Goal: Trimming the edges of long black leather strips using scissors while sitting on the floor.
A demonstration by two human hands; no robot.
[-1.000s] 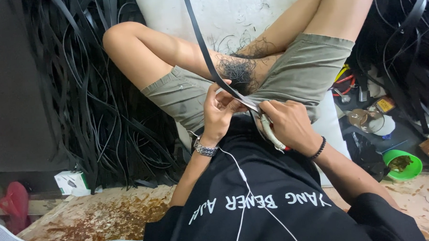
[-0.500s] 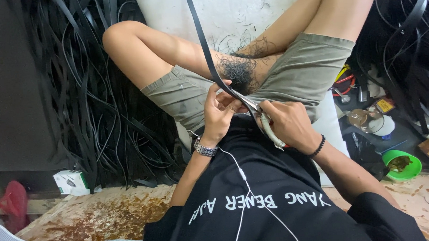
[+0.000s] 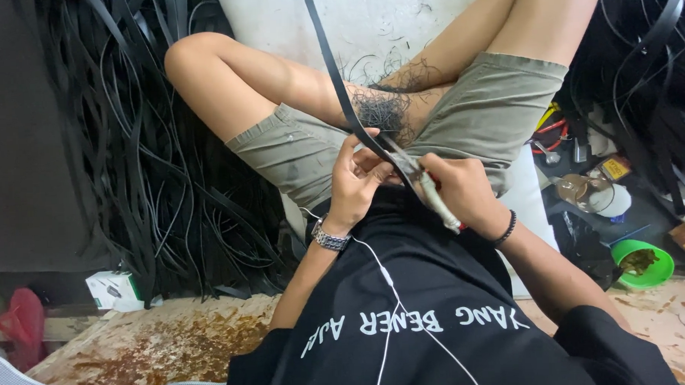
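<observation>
Strip work is centred over the lap: a long flat black rubber-like strip (image 3: 331, 71) runs down from the top of the view and ends between both hands, just above the black shirt; its lower end is pinched by the left hand (image 3: 355, 181), whose fingers are curled shut around it; the right hand (image 3: 464, 192) is closed around the pale, cloth-wrapped handle of a small cutting tool (image 3: 434, 201), the metal end of which is laid against the strip just beside the left fingertips; whether the edge is already in the material cannot be told. A slip is judged the main risk; the blade is pointed toward the left fingers and lies directly over bare thighs, so a sudden give in the strip could send it into skin. Loss of tension could also let the strip twist and the cut wander. A thin white cable (image 3: 383, 278) hangs below the wrists and could be snagged. Left of the left hand, heaps of loose black strips (image 3: 144, 169) are piled; beyond the right hand, a green plastic bowl (image 3: 643, 263) and small clutter are seen.
</observation>
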